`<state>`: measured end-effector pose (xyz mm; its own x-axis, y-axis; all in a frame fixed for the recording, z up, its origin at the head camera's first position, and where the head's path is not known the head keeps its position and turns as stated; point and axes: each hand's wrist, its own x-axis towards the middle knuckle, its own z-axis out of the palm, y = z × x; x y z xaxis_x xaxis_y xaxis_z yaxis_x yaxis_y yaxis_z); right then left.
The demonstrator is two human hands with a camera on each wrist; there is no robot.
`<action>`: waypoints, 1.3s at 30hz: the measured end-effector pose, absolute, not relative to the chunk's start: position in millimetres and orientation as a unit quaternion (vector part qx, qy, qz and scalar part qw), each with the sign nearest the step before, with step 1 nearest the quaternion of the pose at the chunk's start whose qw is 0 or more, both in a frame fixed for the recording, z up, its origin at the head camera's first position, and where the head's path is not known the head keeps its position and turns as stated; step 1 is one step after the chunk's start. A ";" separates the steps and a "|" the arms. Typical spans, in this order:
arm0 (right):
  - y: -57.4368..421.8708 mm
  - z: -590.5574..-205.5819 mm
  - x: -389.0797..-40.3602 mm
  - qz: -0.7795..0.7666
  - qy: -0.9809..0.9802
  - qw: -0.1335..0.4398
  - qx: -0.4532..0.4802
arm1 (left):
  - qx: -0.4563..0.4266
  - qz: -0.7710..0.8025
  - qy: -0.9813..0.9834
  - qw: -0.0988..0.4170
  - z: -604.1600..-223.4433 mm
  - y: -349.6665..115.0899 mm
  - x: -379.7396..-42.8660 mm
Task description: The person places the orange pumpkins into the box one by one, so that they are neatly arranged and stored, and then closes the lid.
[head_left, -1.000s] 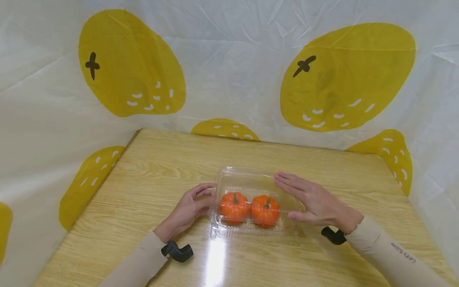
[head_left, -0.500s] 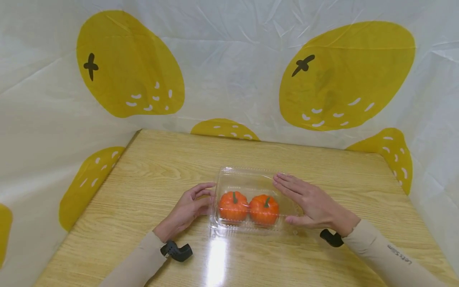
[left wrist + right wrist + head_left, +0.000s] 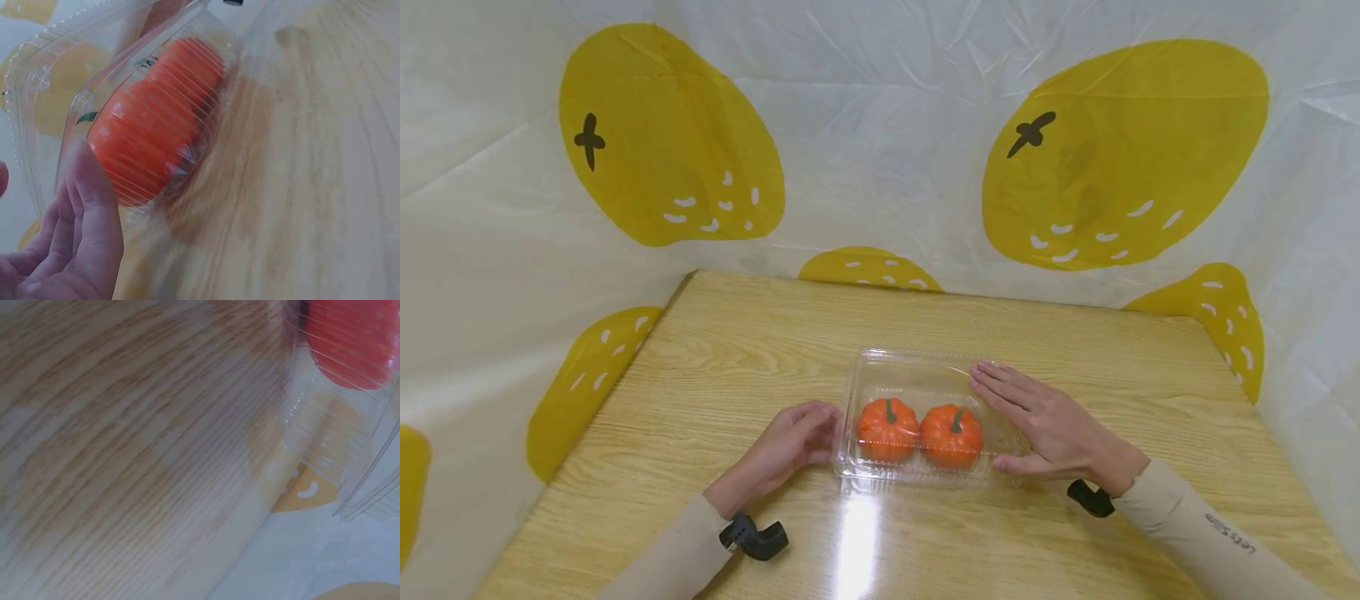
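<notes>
A clear plastic clamshell container lies on the table with two orange toy pumpkins inside, the left one beside the right one. Their stems are green. Whether the lid is fully pressed down, I cannot tell. At the container's left edge is my left hand; in the left wrist view its relaxed fingers stand close to the plastic rim. My right hand rests on the lid's right end, fingers straight and thumb apart near the front corner. The right wrist view catches one pumpkin through the ribbed wall, without the hand.
The wood-grain table extends around the container on all sides. A white sheet printed with large yellow fruit encloses the back and sides. A bright light reflection falls on the table in front of the container.
My left hand has drawn slightly back and its fingers have come closer together by the container's left edge. The container and right hand have shifted very slightly left.
</notes>
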<state>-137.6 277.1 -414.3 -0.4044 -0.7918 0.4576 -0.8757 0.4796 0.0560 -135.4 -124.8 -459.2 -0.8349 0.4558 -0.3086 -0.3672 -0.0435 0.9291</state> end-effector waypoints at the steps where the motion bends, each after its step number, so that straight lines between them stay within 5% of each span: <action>1: 276.8 -414.5 -137.2 0.093 -0.833 0.219 0.500 | 0.041 0.718 0.630 0.293 -458.9 -126.5 -133.9; 17: 276.1 -418.0 -134.9 0.069 -0.842 0.223 0.486 | 0.186 0.640 0.656 0.354 -457.6 -130.4 -118.4; 39: 292.6 -423.1 -125.6 0.206 -0.861 0.191 0.425 | 0.156 0.643 0.656 0.362 -462.6 -122.8 -116.9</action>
<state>-125.6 292.6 -423.1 -0.5655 -0.6534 0.5032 -0.8103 0.5538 -0.1915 -116.9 -122.8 -462.6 -0.6887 0.6710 -0.2747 -0.2617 0.1233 0.9572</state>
